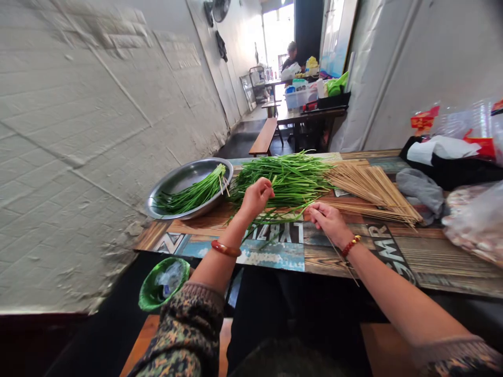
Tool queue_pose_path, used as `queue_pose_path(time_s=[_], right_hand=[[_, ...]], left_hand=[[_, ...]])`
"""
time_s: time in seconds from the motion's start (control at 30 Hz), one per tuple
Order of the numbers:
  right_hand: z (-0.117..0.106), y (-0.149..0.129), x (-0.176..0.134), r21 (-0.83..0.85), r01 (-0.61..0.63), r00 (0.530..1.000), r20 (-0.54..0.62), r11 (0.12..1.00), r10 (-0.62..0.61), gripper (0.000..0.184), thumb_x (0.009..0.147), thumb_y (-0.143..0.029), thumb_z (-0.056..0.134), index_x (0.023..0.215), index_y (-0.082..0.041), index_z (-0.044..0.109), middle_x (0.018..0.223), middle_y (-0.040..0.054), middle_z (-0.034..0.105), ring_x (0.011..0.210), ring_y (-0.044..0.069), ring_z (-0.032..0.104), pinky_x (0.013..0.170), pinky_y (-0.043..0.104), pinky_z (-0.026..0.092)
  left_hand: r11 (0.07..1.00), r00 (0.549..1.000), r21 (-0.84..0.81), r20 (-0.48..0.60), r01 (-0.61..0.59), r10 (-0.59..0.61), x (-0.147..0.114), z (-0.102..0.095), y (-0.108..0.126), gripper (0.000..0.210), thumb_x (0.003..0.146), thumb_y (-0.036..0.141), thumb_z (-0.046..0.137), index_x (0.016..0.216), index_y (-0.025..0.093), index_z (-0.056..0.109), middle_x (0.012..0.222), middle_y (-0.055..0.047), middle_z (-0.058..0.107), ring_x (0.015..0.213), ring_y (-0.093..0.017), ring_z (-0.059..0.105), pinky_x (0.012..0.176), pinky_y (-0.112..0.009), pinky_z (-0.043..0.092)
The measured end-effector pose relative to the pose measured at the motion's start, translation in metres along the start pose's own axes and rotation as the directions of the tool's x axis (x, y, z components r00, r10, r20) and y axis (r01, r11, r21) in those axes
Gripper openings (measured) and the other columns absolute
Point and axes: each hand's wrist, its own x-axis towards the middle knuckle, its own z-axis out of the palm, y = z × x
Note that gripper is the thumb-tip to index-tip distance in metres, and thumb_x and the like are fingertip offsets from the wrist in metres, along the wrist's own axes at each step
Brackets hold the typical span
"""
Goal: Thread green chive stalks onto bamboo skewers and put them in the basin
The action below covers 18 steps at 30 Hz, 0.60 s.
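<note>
A heap of green garlic chives (288, 178) lies in the middle of the wooden-patterned table. Over its near left side, my left hand (258, 198) is closed, with a pale chive end showing at its fingertips. To the right, my right hand (328, 222) pinches a thin bamboo skewer (346, 266) that slants down past my wrist; a chive stalk meets its fingertips. Many bamboo skewers (363, 186) lie fanned out beyond my right hand. In the metal bowl (183, 175) at the left rests a bunch of chives (192, 193) with skewers through their pale ends.
A green-lined bin (163, 285) stands below the table's left front edge. Plastic bags (477, 220) and a grey bag (419, 191) occupy the right side. Farther back are a bench (264, 137), a table with a plastic box (301, 98), and a seated person (288, 60).
</note>
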Motion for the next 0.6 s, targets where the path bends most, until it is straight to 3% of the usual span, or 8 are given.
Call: queue_pose_path(time_s=[0.1, 0.27, 0.47, 0.6], right_hand=[[-0.003, -0.007, 0.005, 0.018, -0.019, 1.0, 0.015, 1.0, 0.019, 0.029, 0.082, -0.044, 0.056, 0.086, -0.016, 0.061, 0.058, -0.0047, 0.052, 0.042, 0.007, 0.042, 0.041, 0.02, 0.031], [-0.006, -0.019, 0.016, 0.06, -0.009, 0.997, -0.072, 0.998, 0.013, 0.021, 0.08, -0.038, 0.053, 0.078, -0.017, 0.057, 0.05, -0.0079, 0.043, 0.041, 0.007, 0.034, 0.04, 0.02, 0.027], [-0.002, -0.011, 0.027, -0.083, 0.089, 0.996, 0.0, 0.993, -0.089, 0.017, 0.08, -0.03, 0.05, 0.074, -0.017, 0.059, 0.051, -0.0057, 0.045, 0.045, 0.008, 0.038, 0.044, 0.021, 0.03], [-0.006, -0.005, 0.025, -0.09, 0.062, 0.998, 0.015, 0.994, -0.061, 0.018, 0.082, -0.03, 0.05, 0.079, -0.017, 0.062, 0.051, -0.0058, 0.044, 0.044, 0.009, 0.037, 0.044, 0.021, 0.03]], left_hand=[[1.0, 0.997, 0.0, 0.074, 0.006, -0.006, 0.002, 0.031, -0.005, 0.007, 0.08, 0.022, 0.053, 0.084, 0.016, 0.055, 0.061, 0.005, 0.056, 0.054, -0.008, 0.05, 0.057, -0.02, 0.038], [0.929, 0.978, -0.312, 0.127, 0.199, -0.166, 0.015, 0.069, -0.007, 0.015, 0.076, 0.026, 0.059, 0.085, 0.014, 0.057, 0.063, 0.003, 0.058, 0.048, -0.007, 0.05, 0.05, -0.019, 0.04], [0.805, 0.937, -0.48, 0.207, 0.348, -0.282, 0.017, 0.078, -0.005, 0.027, 0.072, 0.033, 0.068, 0.088, 0.012, 0.065, 0.066, -0.001, 0.064, 0.053, -0.007, 0.052, 0.051, -0.019, 0.039], [0.803, 0.928, -0.467, 0.23, 0.369, -0.293, 0.013, 0.076, -0.007, 0.024, 0.072, 0.033, 0.068, 0.083, 0.012, 0.067, 0.064, 0.001, 0.061, 0.05, -0.006, 0.049, 0.049, -0.018, 0.038]])
